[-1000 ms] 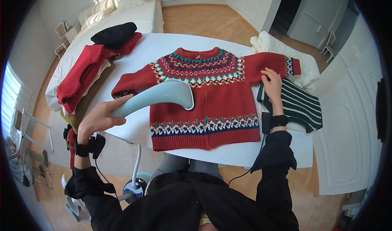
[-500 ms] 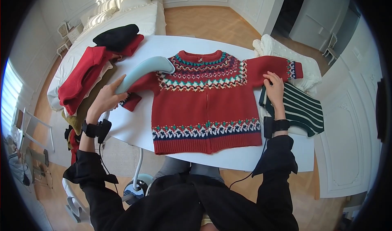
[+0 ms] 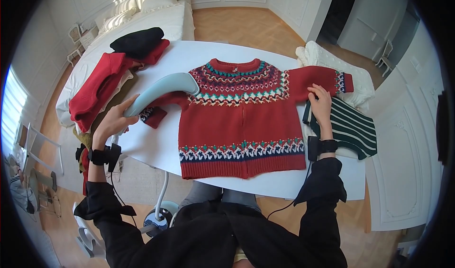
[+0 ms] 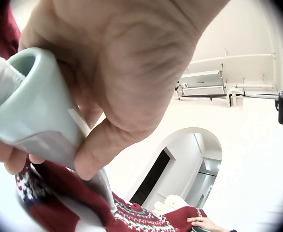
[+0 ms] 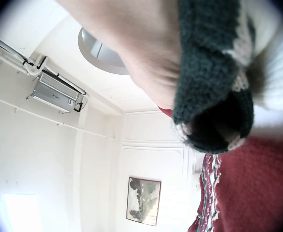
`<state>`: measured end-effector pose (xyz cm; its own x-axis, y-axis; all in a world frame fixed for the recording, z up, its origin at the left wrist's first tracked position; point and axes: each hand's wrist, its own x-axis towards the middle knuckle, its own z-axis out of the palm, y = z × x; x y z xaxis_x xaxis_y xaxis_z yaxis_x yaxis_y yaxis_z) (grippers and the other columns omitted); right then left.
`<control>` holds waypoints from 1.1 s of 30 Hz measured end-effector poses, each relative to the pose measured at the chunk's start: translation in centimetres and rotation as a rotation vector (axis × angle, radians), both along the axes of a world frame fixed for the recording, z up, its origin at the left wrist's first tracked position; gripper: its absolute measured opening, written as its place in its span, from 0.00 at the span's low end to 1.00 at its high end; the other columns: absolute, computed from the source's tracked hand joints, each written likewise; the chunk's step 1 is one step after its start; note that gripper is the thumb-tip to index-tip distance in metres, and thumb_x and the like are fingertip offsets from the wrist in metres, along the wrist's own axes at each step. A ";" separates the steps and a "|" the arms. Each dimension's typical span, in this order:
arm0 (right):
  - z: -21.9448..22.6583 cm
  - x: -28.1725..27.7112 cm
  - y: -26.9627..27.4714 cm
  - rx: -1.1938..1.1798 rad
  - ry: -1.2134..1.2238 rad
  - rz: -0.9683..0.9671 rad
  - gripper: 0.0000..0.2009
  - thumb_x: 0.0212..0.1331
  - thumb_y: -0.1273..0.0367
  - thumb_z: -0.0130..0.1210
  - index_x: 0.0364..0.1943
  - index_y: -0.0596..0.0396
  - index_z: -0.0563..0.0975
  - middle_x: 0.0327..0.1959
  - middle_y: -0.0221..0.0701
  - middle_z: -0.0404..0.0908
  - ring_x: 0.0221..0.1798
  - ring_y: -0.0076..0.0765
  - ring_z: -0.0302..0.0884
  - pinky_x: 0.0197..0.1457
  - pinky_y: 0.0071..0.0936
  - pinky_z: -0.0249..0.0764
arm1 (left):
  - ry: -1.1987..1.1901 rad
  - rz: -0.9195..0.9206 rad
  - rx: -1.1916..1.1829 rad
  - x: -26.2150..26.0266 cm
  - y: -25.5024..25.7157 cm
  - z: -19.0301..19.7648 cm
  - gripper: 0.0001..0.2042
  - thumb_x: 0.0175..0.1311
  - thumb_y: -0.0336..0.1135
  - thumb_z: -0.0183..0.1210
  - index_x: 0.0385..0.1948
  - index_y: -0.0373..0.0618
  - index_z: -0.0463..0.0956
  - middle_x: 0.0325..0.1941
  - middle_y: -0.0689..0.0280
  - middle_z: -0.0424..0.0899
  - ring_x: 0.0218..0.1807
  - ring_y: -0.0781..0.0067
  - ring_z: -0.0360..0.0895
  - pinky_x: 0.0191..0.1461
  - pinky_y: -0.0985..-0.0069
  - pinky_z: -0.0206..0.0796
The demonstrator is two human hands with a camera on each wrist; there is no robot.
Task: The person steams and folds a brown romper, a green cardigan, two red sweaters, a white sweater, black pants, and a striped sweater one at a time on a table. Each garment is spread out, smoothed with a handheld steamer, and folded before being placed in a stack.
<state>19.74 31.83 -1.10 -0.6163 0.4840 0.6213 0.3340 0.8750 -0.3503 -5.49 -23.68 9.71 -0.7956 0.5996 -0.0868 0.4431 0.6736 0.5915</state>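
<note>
A red cardigan (image 3: 213, 126) with a patterned yoke and hem lies spread on the white table, its sleeves out to both sides. My left hand (image 3: 113, 120) grips the handle of a pale blue garment steamer (image 3: 159, 90), whose head lies over the cardigan's left shoulder. In the left wrist view, thumb and fingers wrap the steamer handle (image 4: 45, 111), with a white hose (image 4: 1, 82) entering its end. At the underside of the right sleeve (image 3: 308, 78), my right hand (image 3: 322, 106) rests with relaxed fingers. Its fingertips are hidden in the right wrist view behind a dark green knit (image 5: 204, 72).
Folded red, black and olive clothes (image 3: 97, 90) are piled on the left of the table (image 3: 332, 185). To the right lie a green striped knit (image 3: 353, 126) and a cream cable knit (image 3: 336, 69). The steamer's base (image 3: 161, 218) stands on the floor below, joined by its hose.
My left hand has carried the steamer from the cardigan's middle up to its left shoulder, then slightly down and left. The right hand stays by the right sleeve.
</note>
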 end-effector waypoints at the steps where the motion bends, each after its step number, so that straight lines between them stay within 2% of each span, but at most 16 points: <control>1: -0.1 0.0 0.1 0.001 0.001 -0.001 0.11 0.57 0.65 0.52 0.42 0.47 0.81 0.55 0.31 0.77 0.63 0.42 0.66 0.71 0.47 0.50 | 0.000 0.001 0.001 0.1 0.3 0.1 0.35 0.50 0.32 0.58 0.67 0.56 0.61 0.31 0.62 0.79 0.22 0.75 0.73 0.29 0.75 0.70; 8: -0.1 -0.1 0.1 0.005 -0.010 -0.004 0.11 0.58 0.65 0.52 0.42 0.47 0.81 0.55 0.30 0.77 0.63 0.41 0.67 0.71 0.47 0.50 | 0.034 -0.059 -0.019 1.8 3.0 0.9 0.34 0.50 0.33 0.58 0.65 0.55 0.63 0.32 0.59 0.81 0.22 0.74 0.75 0.30 0.74 0.71; 14: -0.8 0.0 0.7 -0.057 0.144 -0.043 0.12 0.56 0.67 0.54 0.43 0.52 0.80 0.56 0.42 0.74 0.63 0.47 0.65 0.69 0.44 0.53 | 0.050 -0.144 -0.052 2.8 4.6 0.9 0.34 0.51 0.34 0.58 0.66 0.54 0.61 0.28 0.60 0.81 0.22 0.73 0.75 0.30 0.74 0.71; 16: -0.9 0.4 1.1 -0.055 0.323 -0.274 0.15 0.55 0.68 0.54 0.48 0.53 0.78 0.59 0.49 0.68 0.65 0.50 0.61 0.68 0.40 0.55 | 0.056 -0.181 -0.057 3.0 4.7 0.6 0.35 0.51 0.34 0.58 0.67 0.54 0.60 0.27 0.62 0.81 0.22 0.74 0.75 0.30 0.74 0.70; 17: -0.9 0.8 1.4 -0.088 0.323 -0.372 0.21 0.56 0.67 0.54 0.55 0.55 0.72 0.62 0.50 0.63 0.65 0.51 0.59 0.68 0.38 0.55 | 0.055 -0.190 -0.053 3.2 4.8 0.6 0.35 0.51 0.34 0.58 0.67 0.54 0.60 0.27 0.62 0.81 0.22 0.74 0.75 0.30 0.74 0.70; 18: -0.9 1.1 1.8 -0.082 0.323 -0.381 0.21 0.56 0.67 0.54 0.55 0.55 0.72 0.62 0.50 0.63 0.65 0.51 0.59 0.68 0.38 0.55 | 0.043 -0.187 -0.056 3.4 4.8 0.7 0.35 0.51 0.34 0.58 0.67 0.55 0.59 0.27 0.62 0.81 0.22 0.74 0.75 0.30 0.75 0.70; 20: -0.8 0.9 2.9 -0.413 0.516 -0.394 0.25 0.56 0.66 0.55 0.58 0.60 0.67 0.62 0.48 0.63 0.63 0.50 0.61 0.68 0.40 0.55 | 0.030 -0.189 -0.053 3.6 4.9 0.8 0.35 0.51 0.34 0.58 0.67 0.55 0.59 0.27 0.63 0.82 0.23 0.74 0.75 0.30 0.75 0.70; 21: -1.0 0.8 4.7 -0.629 0.664 -0.239 0.28 0.55 0.67 0.57 0.60 0.62 0.65 0.62 0.45 0.63 0.61 0.46 0.63 0.65 0.40 0.60 | 0.026 -0.185 -0.059 3.6 4.9 0.8 0.35 0.51 0.33 0.58 0.67 0.55 0.59 0.27 0.64 0.82 0.23 0.75 0.75 0.30 0.76 0.70; 22: -1.5 0.7 6.2 -0.627 0.666 -0.237 0.28 0.55 0.67 0.57 0.60 0.62 0.65 0.62 0.45 0.63 0.61 0.46 0.63 0.65 0.40 0.60 | 0.023 -0.179 -0.067 3.6 4.9 0.9 0.35 0.51 0.33 0.58 0.67 0.55 0.60 0.27 0.65 0.82 0.24 0.75 0.75 0.31 0.76 0.70; 24: -0.2 0.8 6.4 -1.003 0.939 -0.106 0.27 0.53 0.70 0.60 0.59 0.59 0.66 0.61 0.40 0.64 0.59 0.40 0.66 0.59 0.35 0.67 | 0.013 -0.180 -0.061 3.5 4.9 0.9 0.35 0.51 0.33 0.58 0.67 0.55 0.60 0.27 0.64 0.82 0.24 0.75 0.75 0.31 0.76 0.70; 25: 0.5 0.9 6.5 -1.098 1.001 -0.126 0.25 0.51 0.72 0.62 0.55 0.57 0.69 0.55 0.35 0.71 0.53 0.34 0.71 0.52 0.31 0.70 | 0.000 -0.181 -0.057 3.5 4.9 0.9 0.35 0.51 0.33 0.59 0.67 0.55 0.60 0.27 0.64 0.82 0.24 0.76 0.76 0.31 0.76 0.70; 26: 0.5 1.2 7.4 -1.096 1.002 -0.122 0.25 0.51 0.72 0.62 0.55 0.57 0.69 0.55 0.35 0.71 0.53 0.34 0.71 0.52 0.31 0.70 | 0.002 -0.180 -0.054 3.4 4.8 0.8 0.35 0.51 0.33 0.59 0.67 0.55 0.60 0.27 0.64 0.82 0.24 0.76 0.76 0.31 0.76 0.70; 28: -0.4 1.6 9.8 -1.360 0.921 0.070 0.21 0.52 0.70 0.62 0.51 0.52 0.71 0.47 0.30 0.76 0.47 0.30 0.74 0.49 0.29 0.70 | 0.015 -0.203 -0.024 3.2 4.6 0.4 0.35 0.50 0.33 0.59 0.66 0.55 0.60 0.28 0.64 0.82 0.25 0.76 0.76 0.31 0.76 0.70; 29: -0.6 1.3 10.3 -1.313 0.893 0.019 0.17 0.53 0.69 0.62 0.47 0.50 0.73 0.45 0.28 0.77 0.47 0.31 0.75 0.48 0.30 0.71 | 0.016 -0.199 -0.019 3.3 4.6 0.4 0.35 0.50 0.33 0.59 0.66 0.55 0.60 0.28 0.64 0.82 0.25 0.76 0.76 0.31 0.76 0.70; 32: 2.5 -0.3 6.1 -1.131 0.923 -0.083 0.15 0.55 0.71 0.59 0.47 0.50 0.74 0.43 0.29 0.79 0.43 0.29 0.77 0.45 0.33 0.73 | -0.005 -0.174 -0.025 3.6 4.5 0.5 0.35 0.50 0.33 0.59 0.66 0.55 0.61 0.29 0.63 0.82 0.25 0.76 0.77 0.31 0.75 0.70; 33: 2.9 -0.8 5.5 -1.126 0.945 -0.086 0.14 0.54 0.71 0.59 0.46 0.54 0.74 0.42 0.31 0.79 0.43 0.30 0.77 0.46 0.30 0.73 | -0.015 -0.176 -0.015 3.7 4.5 0.5 0.35 0.50 0.33 0.59 0.66 0.54 0.61 0.29 0.63 0.82 0.25 0.76 0.77 0.31 0.75 0.70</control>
